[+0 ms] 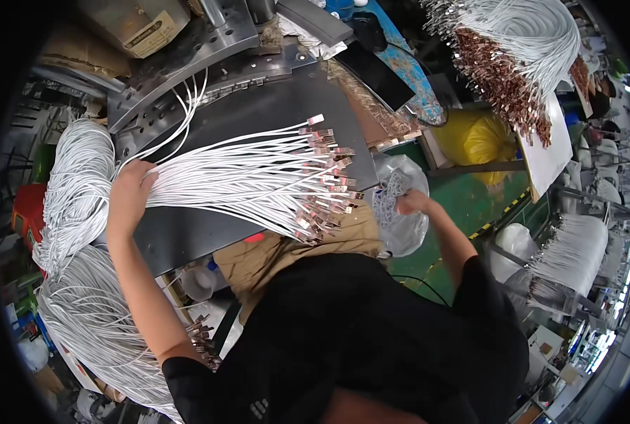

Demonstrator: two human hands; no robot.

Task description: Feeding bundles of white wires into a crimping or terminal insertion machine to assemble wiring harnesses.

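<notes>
A fanned bundle of white cables [237, 169] lies across the dark metal table, with metal plug connectors [332, 187] at its right end. My left hand [130, 194] is closed around the bundle's left part, thumb on top. To the right, my right hand [415, 203] reaches into a clear plastic bag [410, 237] beside the table. Small translucent plastic pieces [391, 192] fill part of that bag, and my fingers curl in among them. What those fingertips hold is hidden.
Big coils of white cable [81, 177] hang at the left, and more cables [103, 325] lie below them. A perforated metal machine part [187, 63] stands at the table's back. A black phone-like slab [375, 74], a yellow bag [474, 134] and another cable heap [520, 49] are at the right.
</notes>
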